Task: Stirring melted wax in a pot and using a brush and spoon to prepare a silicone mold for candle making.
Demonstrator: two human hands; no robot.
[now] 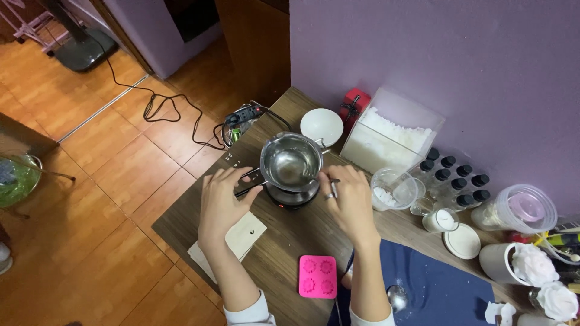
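Note:
A shiny steel pot (291, 161) sits on a small black electric hot plate (292, 197) on the wooden table (284, 247). My left hand (221, 202) rests on the table at the pot's left, fingers touching its dark handle (249, 186). My right hand (349, 202) is at the pot's right side, fingers curled against its rim near a small metal piece; a ring shows on one finger. Whether either hand truly grips is hard to tell.
A pink silicone mould (318, 276) lies near the front edge, beige cards (237, 240) at the left. Behind stand a white bowl (321, 126), a clear box of white flakes (389, 136), a plastic cup (394, 188), several dark-capped bottles (456, 175), a white candle (440, 220) and a blue cloth (435, 284).

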